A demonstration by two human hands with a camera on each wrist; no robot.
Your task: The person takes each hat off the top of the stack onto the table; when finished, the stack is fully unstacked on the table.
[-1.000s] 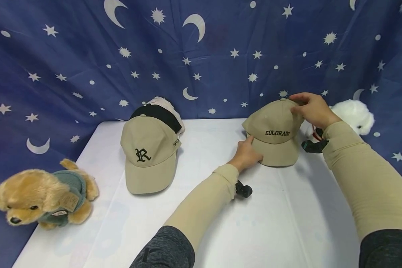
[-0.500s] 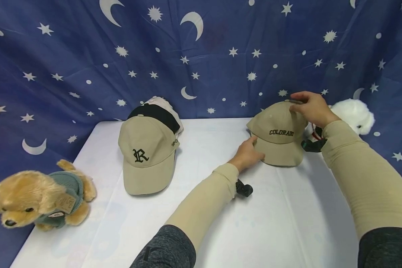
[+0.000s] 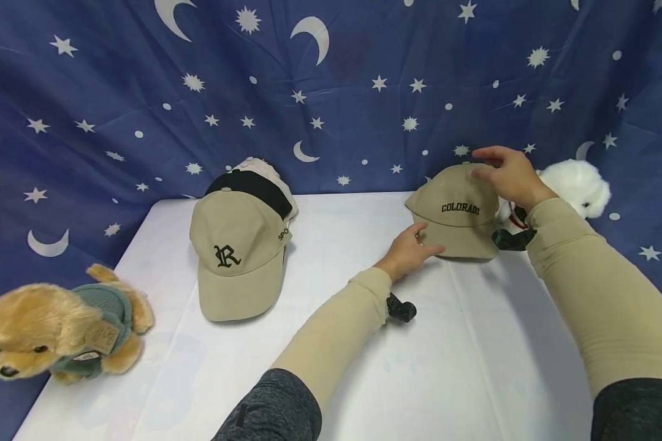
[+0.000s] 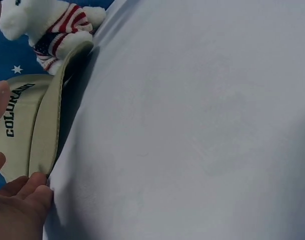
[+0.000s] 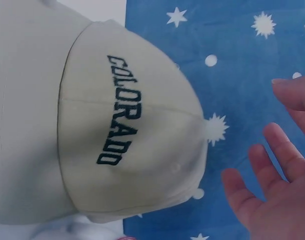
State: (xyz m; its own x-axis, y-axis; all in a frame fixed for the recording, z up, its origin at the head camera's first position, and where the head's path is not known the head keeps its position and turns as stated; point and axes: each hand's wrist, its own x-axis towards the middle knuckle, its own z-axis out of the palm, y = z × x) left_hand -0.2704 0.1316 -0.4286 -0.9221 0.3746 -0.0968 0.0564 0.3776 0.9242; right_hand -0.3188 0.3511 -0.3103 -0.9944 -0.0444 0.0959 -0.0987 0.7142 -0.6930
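Observation:
A beige baseball cap lettered COLORADO (image 3: 459,211) sits at the back right of the table, its brim toward me. My left hand (image 3: 405,254) is at the brim's left edge, thumb and fingers spread; in the left wrist view its fingertips (image 4: 37,181) appear right against the brim's corner, and I cannot tell whether they touch. My right hand (image 3: 513,176) is by the crown's upper right. In the right wrist view the fingers (image 5: 275,150) are spread and stand apart from the crown, holding nothing.
A beige cap with an R (image 3: 237,245) leans in front of a black cap (image 3: 252,187) and a pale pink one (image 3: 267,171) at left. A tan plush dog (image 3: 60,331) lies at the left edge; a white plush dog (image 3: 576,187) sits behind my right wrist. A starry blue curtain (image 3: 353,92) backs the table.
The COLORADO cap first shifts slightly right, then back away from me. My right fingers have come off its crown, and the left thumb and fingers have spread apart. The view has drifted slightly right.

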